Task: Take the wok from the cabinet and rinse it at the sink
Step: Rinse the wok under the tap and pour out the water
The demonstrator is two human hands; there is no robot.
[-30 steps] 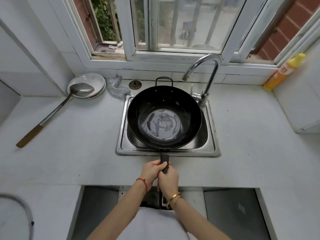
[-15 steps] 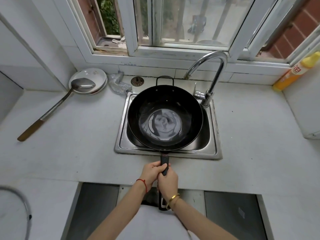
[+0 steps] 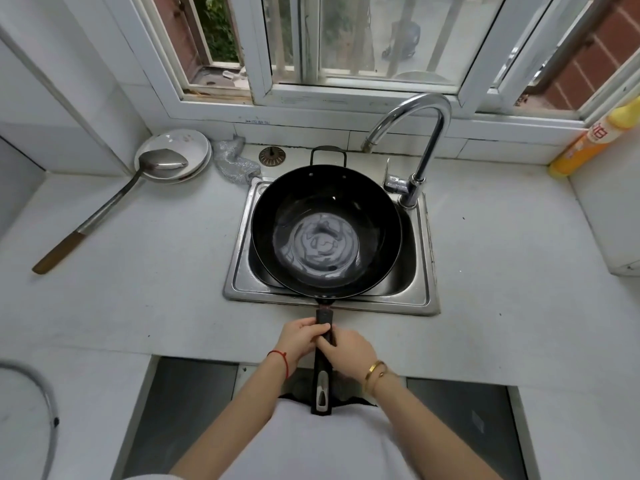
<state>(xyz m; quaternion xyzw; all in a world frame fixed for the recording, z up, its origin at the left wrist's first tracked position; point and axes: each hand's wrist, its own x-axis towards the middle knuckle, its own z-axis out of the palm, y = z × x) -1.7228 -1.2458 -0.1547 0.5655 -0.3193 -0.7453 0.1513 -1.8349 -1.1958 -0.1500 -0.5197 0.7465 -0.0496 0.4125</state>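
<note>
A black wok [image 3: 325, 202] sits over the steel sink [image 3: 239, 271], with a pool of rippling water in its bottom. Its long black handle [image 3: 322, 386] points toward me across the counter's front edge. My left hand [image 3: 301, 337] and my right hand [image 3: 348, 351] are both wrapped around that handle, side by side. The curved chrome tap [image 3: 420, 140] rises at the sink's back right, its spout above the wok's far right rim; no water stream shows from it.
A metal ladle [image 3: 104, 209] with a wooden grip leans on white plates [image 3: 194, 143] at the back left. A scrubber [image 3: 233, 164] and a drain plug [image 3: 272, 155] lie behind the sink. A yellow bottle [image 3: 595, 140] stands at the back right.
The water in the wok has swirled into new ripples. Both hands have stayed on the handle, and the wok has barely shifted over the sink.
</note>
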